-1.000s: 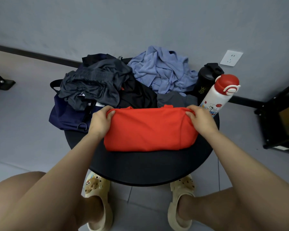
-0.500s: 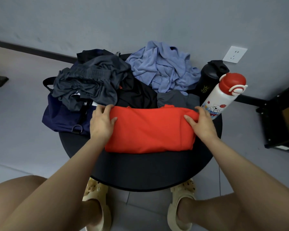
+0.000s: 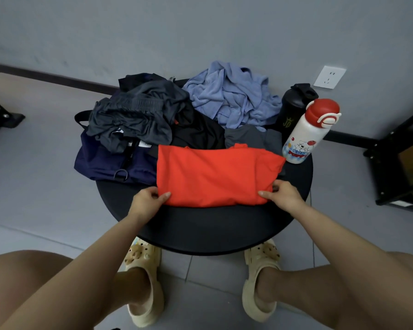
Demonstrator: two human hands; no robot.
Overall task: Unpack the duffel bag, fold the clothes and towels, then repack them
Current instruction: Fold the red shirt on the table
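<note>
A folded red garment (image 3: pixel 215 175) lies in the middle of the round black table (image 3: pixel 212 229). My left hand (image 3: pixel 148 201) pinches its near left corner, thumb on top. My right hand (image 3: pixel 281 195) pinches its near right corner the same way. Behind it sit a crumpled dark grey garment (image 3: pixel 134 120), a black garment (image 3: pixel 196 132), a grey piece (image 3: pixel 250 138) and a crumpled blue towel (image 3: pixel 231 96). The navy duffel bag (image 3: pixel 105 160) hangs over the table's left edge, partly under the grey garment.
A white bottle with a red cap (image 3: pixel 308 132) and a black bottle (image 3: pixel 293 108) stand at the table's right rim. A black shelf frame (image 3: pixel 396 163) stands on the floor to the right. My feet in cream clogs (image 3: pixel 143 282) are under the table.
Both hands have moved from the far corners of the red garment to its near corners. The garment now lies flatter and reaches a little farther back.
</note>
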